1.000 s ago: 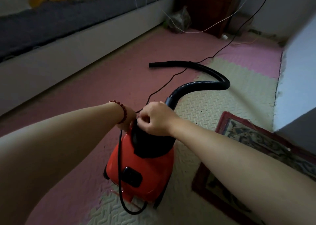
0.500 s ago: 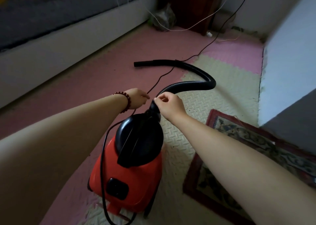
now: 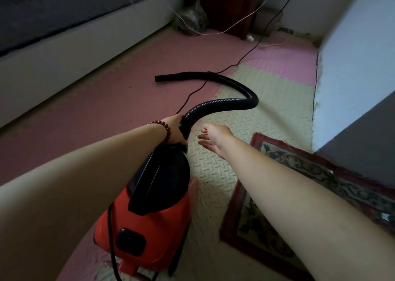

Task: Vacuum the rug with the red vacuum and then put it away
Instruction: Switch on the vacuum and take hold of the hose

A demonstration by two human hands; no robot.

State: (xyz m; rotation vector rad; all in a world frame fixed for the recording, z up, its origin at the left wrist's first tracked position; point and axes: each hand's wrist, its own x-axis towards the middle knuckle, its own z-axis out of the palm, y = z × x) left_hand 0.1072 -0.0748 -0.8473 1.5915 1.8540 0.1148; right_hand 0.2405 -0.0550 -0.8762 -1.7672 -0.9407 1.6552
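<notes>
At frame centre, my left grip (image 3: 174, 131) curls round the hose (image 3: 224, 101) where it joins the red vacuum (image 3: 149, 227); my right grip (image 3: 213, 135) hovers spread just beside. Rug (image 3: 252, 227) lies lower right on foam mats (image 3: 267, 114).

Nothing readable here for you, honestly. The red vacuum (image 3: 154, 227), down and left of your right fingers (image 3: 204, 136), has a dark switch panel (image 3: 130, 242), but any marking on it is too dim to make out. The rug (image 3: 252, 227) below them is just pattern.

Red vacuum (image 3: 149, 223) beside patterned rug (image 3: 299, 195)
</notes>
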